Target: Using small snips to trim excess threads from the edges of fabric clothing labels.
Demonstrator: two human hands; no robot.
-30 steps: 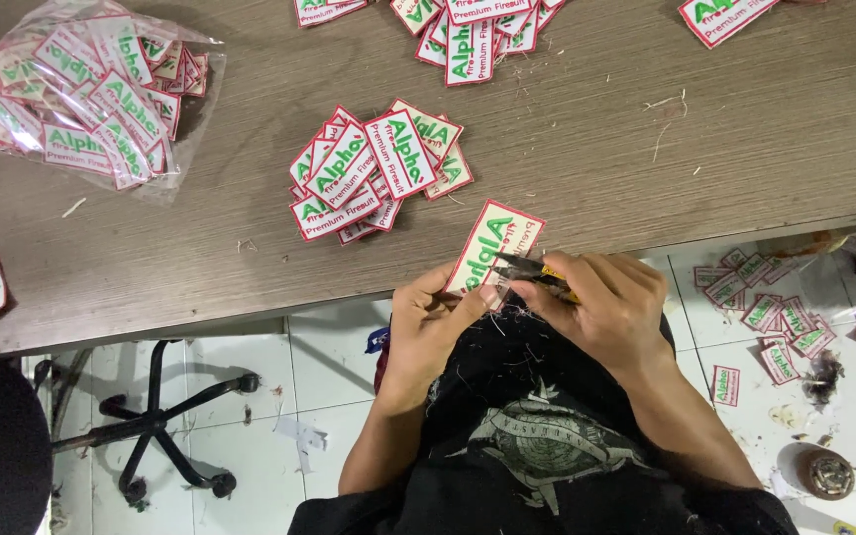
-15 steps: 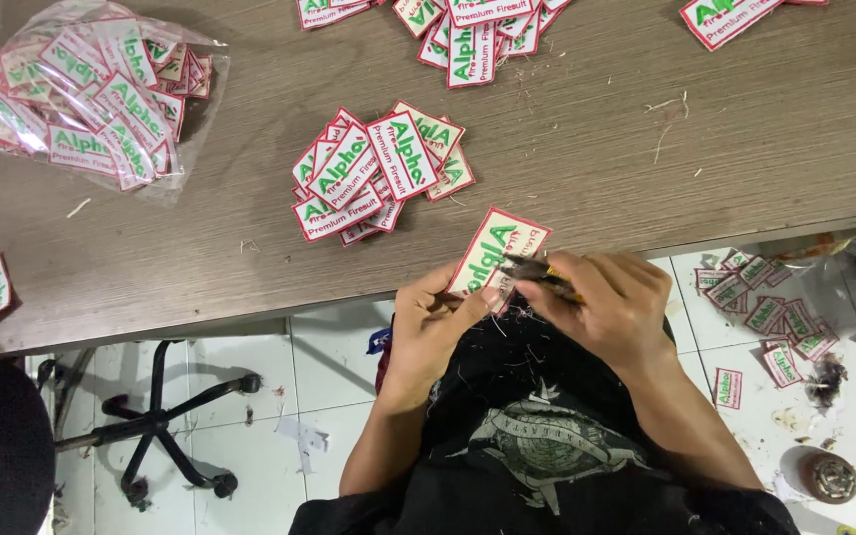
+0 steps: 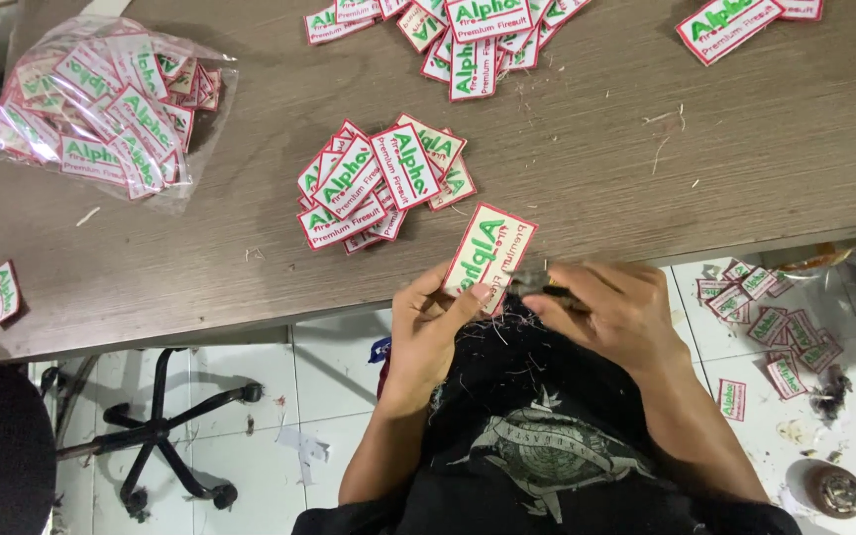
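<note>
On the table [image 3: 200,267], bag [image 3: 111,109] of patches, left hand [image 3: 428,327] grip pinching patch [image 3: 487,253], right hand [image 3: 616,307] closed on tool [image 3: 542,287].

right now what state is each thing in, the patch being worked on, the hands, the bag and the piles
patch: held at the table edge, printed side up
left hand: pinching the patch's lower edge
right hand: closed on a small dark tool at the patch
plastic bag: lying on the table, full of patches
middle pile: loose, overlapping
floor patches: scattered on the tiles

Patch piles [image 3: 378,188] on wooden table [image 3: 646,178]
</note>
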